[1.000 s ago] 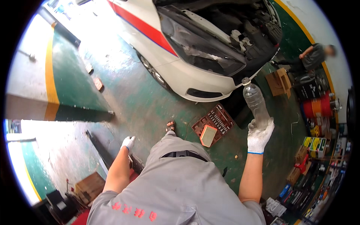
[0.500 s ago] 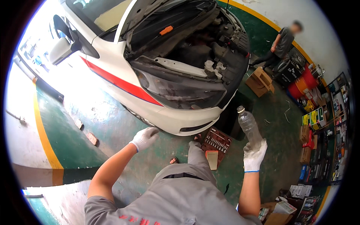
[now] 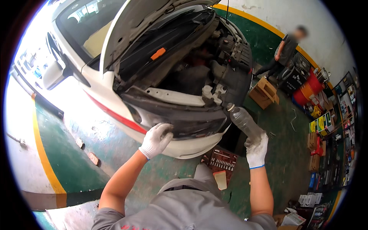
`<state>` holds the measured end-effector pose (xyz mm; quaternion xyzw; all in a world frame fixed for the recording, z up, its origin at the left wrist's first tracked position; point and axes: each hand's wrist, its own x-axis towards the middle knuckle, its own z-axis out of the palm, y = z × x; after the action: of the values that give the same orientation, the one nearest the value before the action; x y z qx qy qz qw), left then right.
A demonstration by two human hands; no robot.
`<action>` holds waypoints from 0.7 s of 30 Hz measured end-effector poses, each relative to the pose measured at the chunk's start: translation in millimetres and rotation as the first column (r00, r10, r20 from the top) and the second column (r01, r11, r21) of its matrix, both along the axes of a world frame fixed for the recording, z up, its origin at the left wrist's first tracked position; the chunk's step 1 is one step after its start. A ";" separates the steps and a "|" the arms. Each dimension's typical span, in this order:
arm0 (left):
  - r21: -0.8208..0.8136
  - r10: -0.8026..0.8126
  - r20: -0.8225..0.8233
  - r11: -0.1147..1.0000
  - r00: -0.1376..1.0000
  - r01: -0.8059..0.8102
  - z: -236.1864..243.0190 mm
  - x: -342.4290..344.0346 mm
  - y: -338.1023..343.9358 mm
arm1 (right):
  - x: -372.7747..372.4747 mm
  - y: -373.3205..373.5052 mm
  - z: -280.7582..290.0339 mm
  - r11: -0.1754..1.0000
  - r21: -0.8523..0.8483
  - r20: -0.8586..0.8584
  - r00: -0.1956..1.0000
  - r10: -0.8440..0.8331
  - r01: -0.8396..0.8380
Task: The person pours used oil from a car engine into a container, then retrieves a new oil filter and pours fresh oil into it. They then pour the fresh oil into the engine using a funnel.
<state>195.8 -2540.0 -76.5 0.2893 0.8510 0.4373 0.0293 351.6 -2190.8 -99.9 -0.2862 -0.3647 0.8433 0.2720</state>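
Bottle (image 3: 245, 122), clear plastic, slanting, lower end clasped in right hand (image 3: 256, 150), beside front corner of white car (image 3: 188, 148). Left hand (image 3: 156, 140): fingers half curled at headlight (image 3: 191, 122), grip unclear. Around: raised hood (image 3: 134, 27), socket set (image 3: 223, 161), open carton (image 3: 261, 96). Green floor (image 3: 285, 153) between bottle and yellow box (image 3: 322, 124). Pale lettering on black box (image 3: 290, 81); red writing on grey shirt (image 3: 191, 207), partly cut off.

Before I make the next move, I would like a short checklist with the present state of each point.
1. Hood raised: ok.
2. Left hand and right hand gloved: ok.
3. Bottle held: ok, right hand grips its lower part; bottle tilts leftward.
4. Bottle capped: cannot tell, too small.
5. Under-hood area clear: not ok, orange-handled tool lies there.
6. Walking space clear: not ok, open tool case lies on the floor.
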 end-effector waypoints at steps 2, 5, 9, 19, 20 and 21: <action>0.060 0.011 -0.092 0.998 0.996 -0.006 -2.2 -13.3 19.7 | -24.5 15.2 -2.2 0.998 0.013 -0.021 0.998 0.054 -0.054; 0.120 0.034 -0.002 0.992 0.999 -0.033 12.4 -29.2 68.0 | -65.2 28.4 7.2 0.971 0.143 -0.006 0.980 0.196 -0.194; 0.057 0.122 0.029 0.991 0.992 -0.123 8.7 -64.1 129.8 | -113.8 73.8 7.0 0.934 0.154 -0.020 0.944 0.330 -0.323; -0.118 0.117 -0.179 0.983 0.977 -0.139 2.5 -284.9 309.6 | -173.7 232.7 6.5 0.961 0.206 -0.017 0.981 0.193 -0.185; -0.177 0.128 -0.167 0.972 0.978 -0.157 -4.2 -313.8 325.1 | -172.1 252.5 1.4 0.983 0.059 -0.045 0.984 0.174 -0.171; -0.233 0.133 -0.155 0.958 0.979 -0.167 -12.5 -342.5 342.9 | -168.4 267.8 -2.5 0.988 0.070 -0.063 0.988 0.143 -0.138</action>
<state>-146.7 -2197.1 -89.0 0.2476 0.9179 0.3088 -0.0275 183.2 -1923.0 -102.4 -0.2218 -0.4019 0.8572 0.2334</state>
